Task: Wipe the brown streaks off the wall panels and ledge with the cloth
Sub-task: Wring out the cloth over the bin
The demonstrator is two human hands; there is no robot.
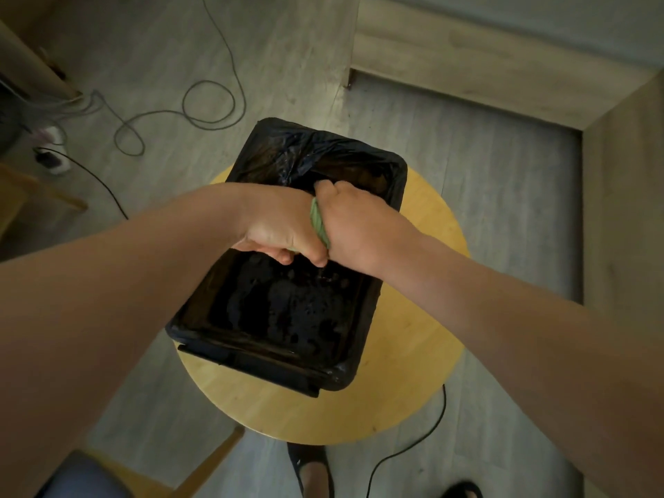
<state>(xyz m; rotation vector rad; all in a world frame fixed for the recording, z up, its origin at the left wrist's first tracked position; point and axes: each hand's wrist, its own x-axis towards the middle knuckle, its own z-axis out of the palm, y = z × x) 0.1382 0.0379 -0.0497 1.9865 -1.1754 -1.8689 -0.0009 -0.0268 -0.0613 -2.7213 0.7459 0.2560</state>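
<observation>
Gripping a green cloth between them, the left hand and the right hand are pressing together above a black tub. Both hands are curling tightly round the cloth, so only a narrow strip of green is showing between them, with a small bit peeking out under the left hand's fingers. The cloth is hanging over the middle of the tub, clear of its rim.

A black plastic liner is covering the tub and bunching up at the far end. The bottom of the tub is looking dark and glossy, with what seem to be bubbles on it. The tub is sitting on a round yellow wooden table, reaching nearly to the table's near and far edges.

The 2 forearms are reaching in from the lower corners and hiding much of the floor on either side, as well as part of the table's left edge. A grey cable is looping across the floor beyond the tub, and a black cable is trailing past the table's near right side. A light wooden frame is standing at the upper right. A chair with a blue seat is showing at the lower left, and 2 feet in black slippers are standing just behind the table.
</observation>
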